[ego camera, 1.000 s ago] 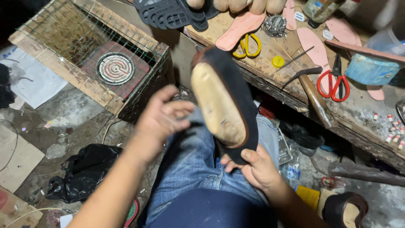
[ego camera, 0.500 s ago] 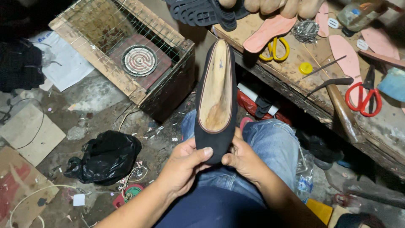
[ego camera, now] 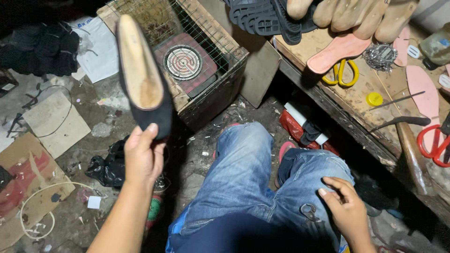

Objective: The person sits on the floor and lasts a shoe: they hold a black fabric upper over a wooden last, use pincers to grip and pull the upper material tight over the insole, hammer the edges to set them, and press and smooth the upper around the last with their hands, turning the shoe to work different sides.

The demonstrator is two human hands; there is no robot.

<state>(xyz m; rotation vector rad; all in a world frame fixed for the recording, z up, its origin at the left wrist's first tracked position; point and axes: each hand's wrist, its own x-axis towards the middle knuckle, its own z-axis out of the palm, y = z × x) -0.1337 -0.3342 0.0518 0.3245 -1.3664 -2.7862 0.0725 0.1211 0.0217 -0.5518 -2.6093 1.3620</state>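
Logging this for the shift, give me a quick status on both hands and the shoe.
Left hand grips the black shoe by its heel end, held out over the floor. Right hand rests on the jeans, holding nothing. Wire-topped heater box sits close beside the shoe.

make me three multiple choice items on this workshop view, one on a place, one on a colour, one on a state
1. Where is the left hand?
A. gripping the heel end of the black flat shoe
B. on the workbench
C. on the floor

2. What colour are the handles of the scissors by the pink insole?
A. blue
B. yellow
C. white

3. What is the right hand doing?
A. holding a hammer
B. cutting paper
C. resting on the blue denim jeans, holding nothing

Answers: 1 A, its fingers wrap the shoe's heel; 2 B, the loops are yellow; 3 C, its fingers lie on the thigh.
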